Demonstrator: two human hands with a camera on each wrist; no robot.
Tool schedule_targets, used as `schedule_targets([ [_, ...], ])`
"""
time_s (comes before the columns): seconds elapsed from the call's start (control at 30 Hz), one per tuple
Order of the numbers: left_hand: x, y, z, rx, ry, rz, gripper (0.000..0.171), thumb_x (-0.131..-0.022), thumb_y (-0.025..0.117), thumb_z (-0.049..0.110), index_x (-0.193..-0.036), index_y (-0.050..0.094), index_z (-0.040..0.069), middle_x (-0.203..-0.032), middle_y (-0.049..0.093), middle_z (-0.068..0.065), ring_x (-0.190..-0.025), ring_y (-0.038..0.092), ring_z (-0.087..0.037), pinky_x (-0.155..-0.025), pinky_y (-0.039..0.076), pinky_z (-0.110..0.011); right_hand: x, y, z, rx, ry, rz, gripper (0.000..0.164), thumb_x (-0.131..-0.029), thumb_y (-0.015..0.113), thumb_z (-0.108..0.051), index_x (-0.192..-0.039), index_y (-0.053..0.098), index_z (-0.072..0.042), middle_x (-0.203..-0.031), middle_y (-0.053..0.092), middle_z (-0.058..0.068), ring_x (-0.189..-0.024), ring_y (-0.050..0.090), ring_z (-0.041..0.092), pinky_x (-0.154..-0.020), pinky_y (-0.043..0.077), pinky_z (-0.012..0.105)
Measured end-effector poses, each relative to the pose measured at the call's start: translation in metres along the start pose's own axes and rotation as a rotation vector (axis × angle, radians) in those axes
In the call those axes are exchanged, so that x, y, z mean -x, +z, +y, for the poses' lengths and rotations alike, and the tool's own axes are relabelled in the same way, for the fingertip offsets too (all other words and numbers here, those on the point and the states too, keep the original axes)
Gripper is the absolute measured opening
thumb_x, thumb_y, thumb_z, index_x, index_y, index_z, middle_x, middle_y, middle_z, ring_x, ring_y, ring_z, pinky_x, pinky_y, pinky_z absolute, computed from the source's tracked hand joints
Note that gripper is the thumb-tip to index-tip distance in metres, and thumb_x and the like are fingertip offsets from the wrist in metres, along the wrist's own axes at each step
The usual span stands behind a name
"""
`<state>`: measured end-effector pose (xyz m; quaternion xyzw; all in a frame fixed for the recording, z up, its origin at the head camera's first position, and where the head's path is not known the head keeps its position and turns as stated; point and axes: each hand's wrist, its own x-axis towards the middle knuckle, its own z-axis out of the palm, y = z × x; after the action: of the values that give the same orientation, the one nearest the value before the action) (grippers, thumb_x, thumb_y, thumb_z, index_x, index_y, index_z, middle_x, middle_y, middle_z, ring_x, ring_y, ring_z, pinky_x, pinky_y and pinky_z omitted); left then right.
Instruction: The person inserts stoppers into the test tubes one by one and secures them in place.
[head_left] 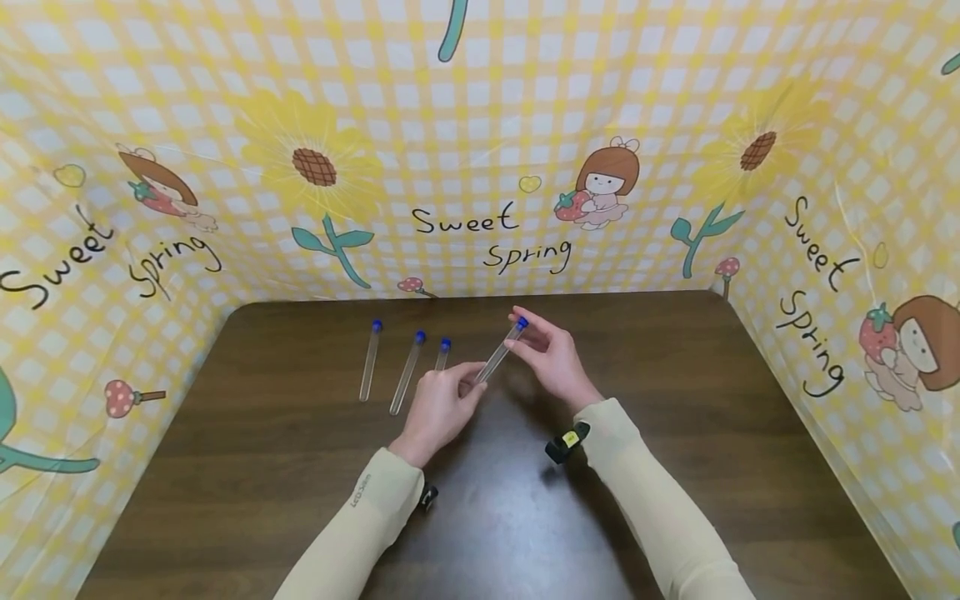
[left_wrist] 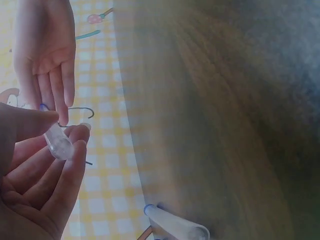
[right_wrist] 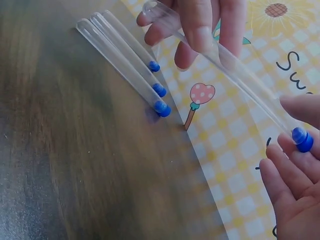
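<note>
A clear test tube (head_left: pixel 498 357) with a blue cap (right_wrist: pixel 303 140) is held slanted above the table, cap end up and to the right. My left hand (head_left: pixel 438 408) pinches its rounded lower end between thumb and fingers. At the capped end, the thumb and forefinger of my right hand (head_left: pixel 557 358) hold the tube, its other fingers spread. Three more blue-capped tubes lie on the table left of the held one: a far-left tube (head_left: pixel 370 362), a middle tube (head_left: pixel 407 375) and a nearer tube (head_left: pixel 442 354), partly hidden by my left hand.
The dark wooden table (head_left: pixel 675 467) has a yellow-and-white checked cloth (head_left: pixel 465 125) hanging as a wall behind it and on both sides. The loose tubes lie near the table's back edge, caps pointing toward the cloth.
</note>
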<state>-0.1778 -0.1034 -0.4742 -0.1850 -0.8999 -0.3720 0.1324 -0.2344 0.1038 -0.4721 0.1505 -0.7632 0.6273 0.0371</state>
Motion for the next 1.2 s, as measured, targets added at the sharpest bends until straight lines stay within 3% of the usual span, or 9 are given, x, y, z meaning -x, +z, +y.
schedule_targets([
  [0.3, -0.0008, -0.0029, -0.0013, 0.000, 0.018, -0.004, 0.027, -0.090, 0.079, 0.007, -0.117, 0.075, 0.002, -0.087, 0.075, -0.005, -0.068, 0.066, -0.010, -0.060, 0.054, -0.030, 0.0001, -0.0013, -0.0024, -0.031, 0.028, -0.032, 0.055, -0.096, 0.073, -0.011, -0.146, 0.057, -0.024, -0.135, 0.064, -0.005, -0.117, 0.065, 0.016, -0.098, 0.049, 0.037],
  [0.7, -0.0011, 0.0002, -0.0028, 0.018, 0.032, 0.033, 0.028, -0.090, 0.078, 0.004, -0.117, 0.075, 0.003, -0.087, 0.075, -0.004, -0.068, 0.067, -0.009, -0.058, 0.052, -0.029, -0.0001, -0.0001, -0.0009, -0.125, 0.000, -0.026, 0.054, -0.096, 0.071, -0.007, -0.146, 0.057, -0.023, -0.138, 0.063, 0.001, -0.116, 0.066, 0.021, -0.097, 0.050, 0.034],
  [1.03, -0.0016, 0.0014, 0.0000, 0.011, 0.035, 0.030, 0.029, -0.089, 0.078, 0.003, -0.117, 0.075, 0.003, -0.086, 0.075, -0.004, -0.068, 0.067, -0.010, -0.059, 0.052, -0.030, 0.0025, 0.0001, 0.0009, -0.126, 0.050, -0.017, 0.053, -0.098, 0.069, -0.008, -0.148, 0.056, -0.019, -0.139, 0.062, 0.003, -0.115, 0.067, 0.024, -0.099, 0.049, 0.038],
  [1.2, -0.0018, 0.0023, 0.0006, 0.013, 0.028, 0.026, 0.028, -0.089, 0.078, 0.003, -0.117, 0.075, 0.003, -0.085, 0.075, -0.004, -0.068, 0.067, -0.010, -0.060, 0.053, -0.030, 0.0038, 0.0003, 0.0015, -0.153, 0.050, -0.005, 0.053, -0.097, 0.071, -0.011, -0.146, 0.057, -0.024, -0.138, 0.063, 0.001, -0.112, 0.068, 0.023, -0.098, 0.049, 0.039],
])
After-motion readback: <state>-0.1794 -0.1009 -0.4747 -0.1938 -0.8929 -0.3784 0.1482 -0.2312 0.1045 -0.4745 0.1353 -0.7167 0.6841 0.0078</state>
